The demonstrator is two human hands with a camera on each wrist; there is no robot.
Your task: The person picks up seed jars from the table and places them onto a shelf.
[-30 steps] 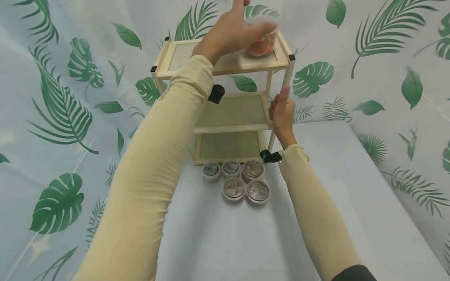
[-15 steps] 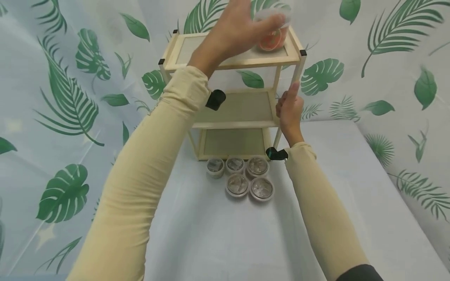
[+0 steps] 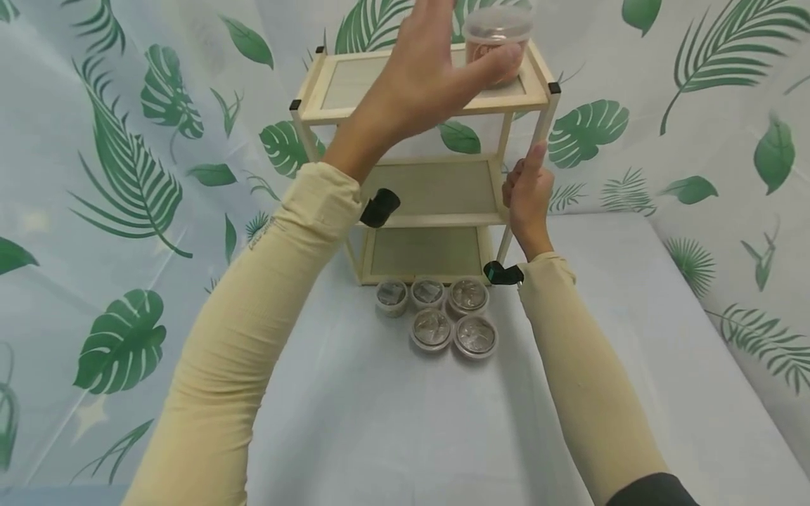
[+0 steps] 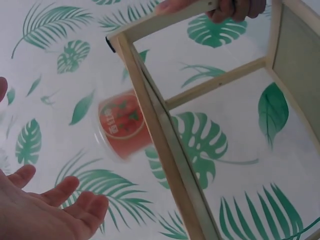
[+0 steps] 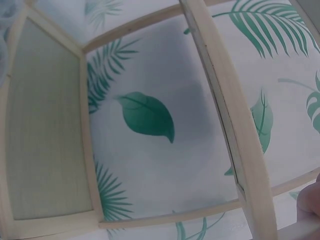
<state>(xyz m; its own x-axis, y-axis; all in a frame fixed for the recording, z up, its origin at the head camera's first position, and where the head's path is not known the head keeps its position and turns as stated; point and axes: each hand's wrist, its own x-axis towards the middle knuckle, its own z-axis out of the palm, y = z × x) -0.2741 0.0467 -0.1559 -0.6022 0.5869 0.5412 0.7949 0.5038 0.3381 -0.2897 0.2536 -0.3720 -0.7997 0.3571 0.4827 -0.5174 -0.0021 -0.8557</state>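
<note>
A clear plastic tub with a red-orange printed label [image 3: 496, 31] stands on the right part of the wooden shelf's top board [image 3: 348, 81]. Beside it is my left hand [image 3: 424, 84], fingers spread and holding nothing. The left wrist view shows a gap between the left fingers [image 4: 65, 192] and the tub [image 4: 121, 125]. My right hand [image 3: 530, 193] grips the front right post [image 3: 544, 126] of the shelf, thumb pointing up along it. The right wrist view looks up under the shelf frame [image 5: 250, 130], with a bit of the hand [image 5: 310, 200] at the edge.
Several small clear-lidded tubs [image 3: 432, 328] are grouped on the white tabletop [image 3: 392, 422] in front of the shelf's bottom board [image 3: 424, 253]. The middle board [image 3: 436, 190] lies between the top and bottom ones. A leaf-print backdrop [image 3: 588, 133] hangs behind.
My left hand has let go of the tub and drawn back a little toward me, leaving it on the top board. My right hand keeps its grip on the post. The head view shifted slightly.
</note>
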